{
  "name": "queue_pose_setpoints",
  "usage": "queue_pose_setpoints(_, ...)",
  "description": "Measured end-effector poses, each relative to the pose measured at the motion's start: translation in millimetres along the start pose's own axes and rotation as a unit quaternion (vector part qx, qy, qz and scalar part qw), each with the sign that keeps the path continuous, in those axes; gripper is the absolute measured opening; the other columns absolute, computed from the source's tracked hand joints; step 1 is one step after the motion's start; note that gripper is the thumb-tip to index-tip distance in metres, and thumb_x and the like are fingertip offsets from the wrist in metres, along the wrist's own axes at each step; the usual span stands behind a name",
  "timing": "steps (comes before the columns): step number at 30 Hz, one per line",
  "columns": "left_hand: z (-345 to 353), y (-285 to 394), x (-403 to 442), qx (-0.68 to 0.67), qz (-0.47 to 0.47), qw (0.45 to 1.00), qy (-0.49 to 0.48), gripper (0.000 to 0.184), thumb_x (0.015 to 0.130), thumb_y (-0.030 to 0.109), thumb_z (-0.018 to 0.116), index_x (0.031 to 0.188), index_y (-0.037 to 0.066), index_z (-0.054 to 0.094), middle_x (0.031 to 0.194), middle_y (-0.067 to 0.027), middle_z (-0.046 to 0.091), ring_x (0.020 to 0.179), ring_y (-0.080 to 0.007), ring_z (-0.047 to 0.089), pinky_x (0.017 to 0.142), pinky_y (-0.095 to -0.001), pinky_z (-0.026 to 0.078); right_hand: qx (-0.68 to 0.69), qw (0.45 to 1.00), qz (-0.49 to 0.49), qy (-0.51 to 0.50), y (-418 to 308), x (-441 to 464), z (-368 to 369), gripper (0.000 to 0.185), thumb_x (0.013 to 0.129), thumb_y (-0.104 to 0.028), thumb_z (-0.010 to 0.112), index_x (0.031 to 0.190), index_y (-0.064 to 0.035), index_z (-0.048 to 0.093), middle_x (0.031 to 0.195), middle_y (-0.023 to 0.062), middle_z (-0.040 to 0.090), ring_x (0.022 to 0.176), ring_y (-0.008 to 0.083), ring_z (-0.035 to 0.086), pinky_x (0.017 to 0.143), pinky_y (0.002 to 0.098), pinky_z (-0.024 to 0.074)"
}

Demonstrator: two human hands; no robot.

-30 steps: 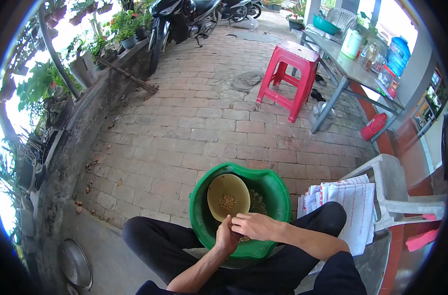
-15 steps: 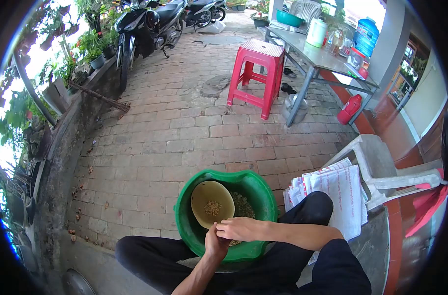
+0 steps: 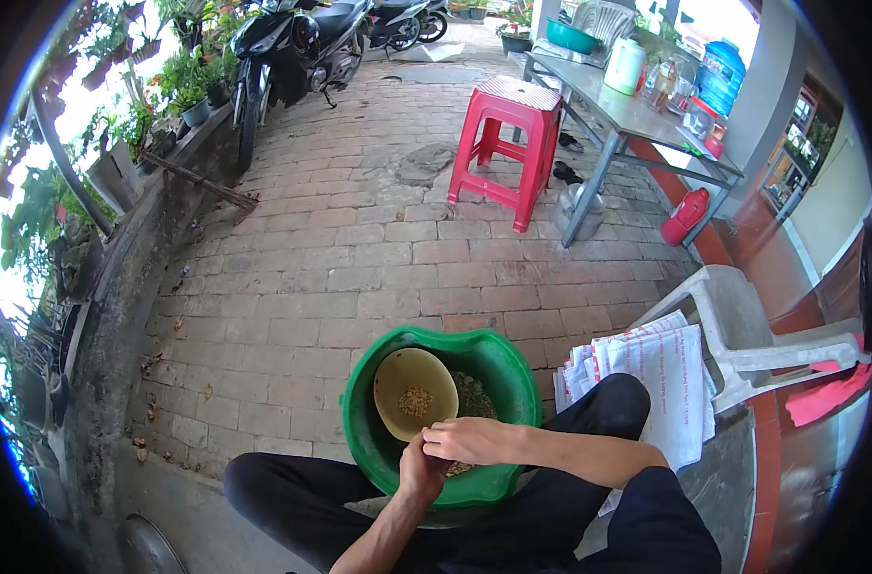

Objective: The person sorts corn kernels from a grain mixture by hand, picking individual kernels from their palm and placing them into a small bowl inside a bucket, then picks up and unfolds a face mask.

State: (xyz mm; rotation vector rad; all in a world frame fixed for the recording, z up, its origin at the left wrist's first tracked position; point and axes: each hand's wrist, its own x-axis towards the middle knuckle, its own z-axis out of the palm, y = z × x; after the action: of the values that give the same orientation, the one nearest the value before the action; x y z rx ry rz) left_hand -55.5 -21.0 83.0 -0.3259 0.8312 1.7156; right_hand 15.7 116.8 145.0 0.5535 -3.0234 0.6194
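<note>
Over the near side of a green tub (image 3: 357,435) between my legs, my hands meet with fingers closed against each other. My left hand (image 3: 422,469) is underneath, its fingers curled. My right hand (image 3: 466,442) reaches across from the right and presses its fingertips to the left one. Whatever they pinch is too small or hidden. Inside the tub, just beyond my fingers, sits a tan bowl (image 3: 397,378) with small light-brown kernels (image 3: 416,402) at its bottom. Beside the bowl, greyish-green bits that look like shells or pods (image 3: 475,397) cover the tub's floor.
To my right lie stacked white printed sacks (image 3: 646,383) by a grey plastic chair (image 3: 742,330). Ahead stand a red stool (image 3: 507,143), a metal table (image 3: 598,96) and a metal pot (image 3: 579,210). Motorbikes (image 3: 297,57) are parked at the back left, and a low wall (image 3: 134,277) runs along the left.
My hands stay pressed together in nearly the same place over the tub. The camera view has shifted slightly, and the pink-red cloth at the right edge hangs differently.
</note>
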Motion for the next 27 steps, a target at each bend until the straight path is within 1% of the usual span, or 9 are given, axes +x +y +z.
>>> queue_pose_setpoints(4,-0.7,0.2,-1.7,-0.01,0.005,1.0,-0.025,0.023,0.1,0.025,0.044,0.103,0.011,0.061,0.098,-0.0018,0.065,0.092,-0.0159,0.063,0.08,-0.0343,0.053,0.009,1.0,0.012,-0.014,-1.5,1.2,-7.9,0.011,0.083,-0.009,0.054,0.09,-0.0014,0.057,0.098,0.0121,0.059,0.094,0.0254,0.061,0.081,0.035,0.0522)
queue_pose_setpoints(14,-5.4,-2.2,1.8,-0.033,0.004,0.999,-0.006,0.023,0.098,0.021,0.047,0.104,0.005,0.061,0.099,-0.0054,0.067,0.094,-0.0175,0.065,0.084,-0.036,0.054,0.01,1.0,0.009,0.013,1.1,0.0,-6.7,0.008,0.083,-0.009,0.054,0.086,-0.0017,0.056,0.092,0.0111,0.06,0.09,0.0263,0.062,0.078,0.0354,0.0523)
queue_pose_setpoints(16,-5.7,-2.4,2.6,-0.033,0.007,0.999,-0.032,0.023,0.098,0.021,0.046,0.105,0.005,0.061,0.1,-0.006,0.066,0.094,-0.0178,0.065,0.084,-0.0361,0.054,0.008,1.0,0.006,0.01,0.9,0.1,-9.0,0.009,0.083,-0.009,0.054,0.086,-0.0016,0.056,0.092,0.0111,0.06,0.09,0.0263,0.062,0.079,0.0354,0.0522)
queue_pose_setpoints(21,-1.5,-3.4,0.2,-0.034,0.011,0.999,-0.011,0.025,0.098,0.02,0.044,0.106,0.003,0.06,0.101,-0.008,0.066,0.095,-0.0202,0.065,0.085,-0.0366,0.054,0.011,1.0,0.016,-0.001,0.3,0.4,-16.0,0.01,0.084,-0.01,0.053,0.089,-0.0019,0.056,0.095,0.0108,0.059,0.092,0.0261,0.061,0.08,0.0353,0.0519)
queue_pose_setpoints(23,4.0,-0.4,-3.7,-0.031,0.017,0.999,0.004,0.026,0.098,0.02,0.044,0.108,0.002,0.06,0.102,-0.0091,0.066,0.095,-0.022,0.065,0.085,-0.0373,0.054,0.014,0.999,0.026,0.018,3.1,1.3,-21.8,0.012,0.083,-0.01,0.055,0.092,-0.0025,0.057,0.097,0.0105,0.058,0.093,0.0258,0.061,0.08,0.0353,0.0517)
queue_pose_setpoints(24,5.8,1.4,-4.8,-0.013,0.008,1.0,0.0,0.028,0.099,0.021,0.043,0.108,-0.001,0.058,0.102,-0.0115,0.066,0.096,-0.0252,0.065,0.085,-0.0385,0.054,0.014,0.999,0.026,0.017,5.3,1.1,-24.2,0.012,0.083,-0.01,0.055,0.092,-0.0025,0.057,0.097,0.0105,0.058,0.093,0.0258,0.061,0.08,0.0353,0.0517)
queue_pose_setpoints(25,6.1,2.9,-5.5,0.005,-0.002,1.0,-0.003,0.03,0.099,0.022,0.043,0.109,-0.003,0.057,0.102,-0.0139,0.065,0.097,-0.0284,0.065,0.086,-0.0397,0.054,0.005,0.998,0.055,0.043,7.6,0.9,-26.6,0.014,0.082,-0.008,0.057,0.095,-0.0021,0.058,0.099,0.0109,0.058,0.095,0.0257,0.061,0.081,0.0349,0.0515)
queue_pose_setpoints(26,4.9,3.5,-5.2,0.005,-0.002,1.0,-0.003,0.03,0.099,0.022,0.043,0.109,-0.003,0.057,0.102,-0.0139,0.065,0.097,-0.0284,0.065,0.086,-0.0397,0.054,-0.004,0.994,0.085,0.068,9.5,0.5,-28.6,0.018,0.082,-0.007,0.058,0.099,-0.0018,0.059,0.101,0.0112,0.058,0.096,0.0257,0.061,0.082,0.0345,0.0513)
queue_pose_setpoints(27,4.1,4.1,-3.7,0.006,-0.016,1.0,-0.018,0.033,0.1,0.023,0.042,0.109,-0.005,0.056,0.101,-0.0162,0.065,0.096,-0.031,0.065,0.086,-0.0407,0.054,-0.013,0.985,0.108,0.131,11.3,-0.1,-31.4,0.027,0.081,-0.003,0.061,0.108,0.0002,0.059,0.101,0.0121,0.06,0.096,0.0265,0.062,0.081,0.0348,0.0519)
